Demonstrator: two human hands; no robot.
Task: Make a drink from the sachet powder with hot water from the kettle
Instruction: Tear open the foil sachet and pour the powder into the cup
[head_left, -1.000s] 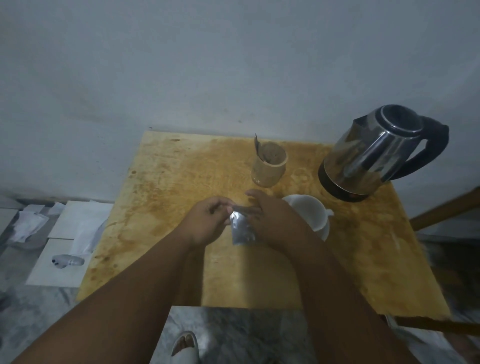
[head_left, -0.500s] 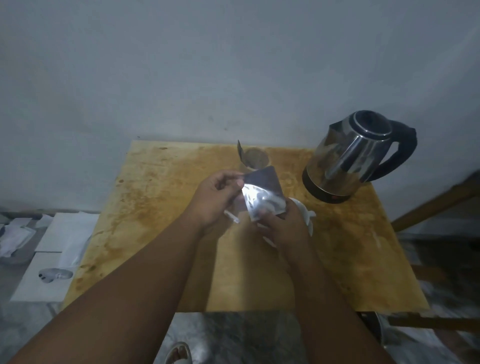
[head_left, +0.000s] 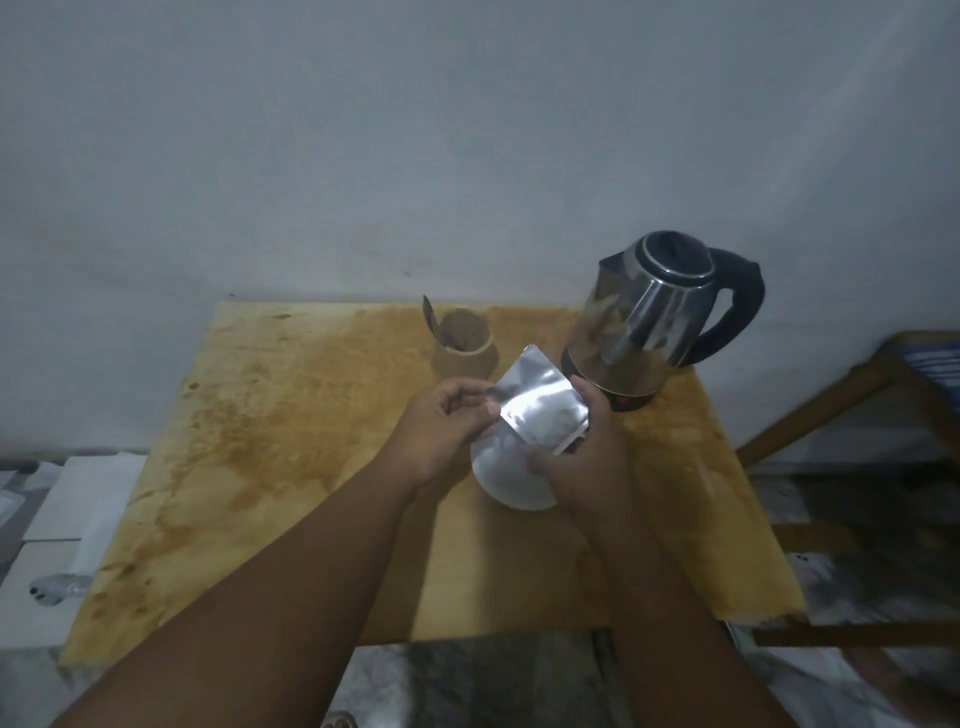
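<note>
Sachet (head_left: 540, 408), silver foil, is held above the white cup (head_left: 506, 480): the left hand (head_left: 441, 423) pinches its left edge, the right hand (head_left: 584, 457) grips its right side. Beyond the cup stand a wooden holder (head_left: 464, 353) and, rightward, the steel kettle (head_left: 644, 332) on the stained table (head_left: 291, 415).

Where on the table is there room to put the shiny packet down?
The left half of the table is bare, from its left edge to the wooden cup. The strip nearest you is bare too. It is crowded at the back right: kettle, white cup, both hands.
</note>
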